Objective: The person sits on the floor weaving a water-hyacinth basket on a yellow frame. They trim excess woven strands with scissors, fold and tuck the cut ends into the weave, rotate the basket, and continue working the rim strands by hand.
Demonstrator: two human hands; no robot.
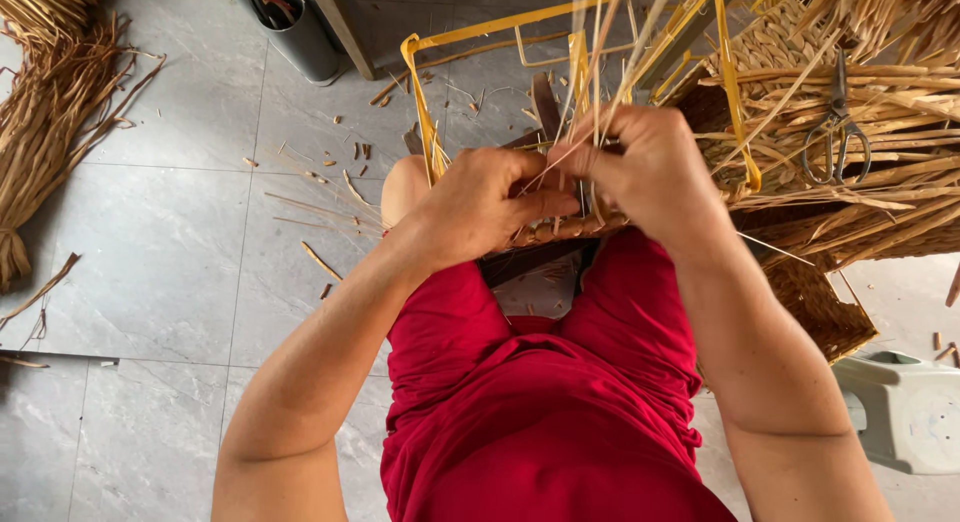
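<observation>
Leftmost, a bundle of dry straw (45,112) lies on the grey tile floor (170,282) and runs out of view at the top and left edges; loose scraps (320,262) are scattered over the tiles toward the middle, and the floor between bundle and knee otherwise lies open. A dark bin (295,27) stands at the top edge, its upper part cut off. The left hand (480,202) is curled, its fingers (545,204) closed on the woven edge (560,230) of the piece held over the lap, just above the red shorts (540,402); what the fingertips pinch underneath is hidden by the hand itself. A yellow wire frame (425,112) rises from that edge, its far side tangled in straw and hard to follow. Thin pale strands (600,52) stand up between the hands and blur out at the top. The right hand (655,177) is just beside the left, almost touching it, fingers shut on those strands; the thumb side is hidden. Right of it a woven basket (820,302) and a heap of straw (880,182) crowd close against the right forearm, with scissors (838,132) lying on the heap. A pale plastic stool (905,407) is cut off by the right edge.
</observation>
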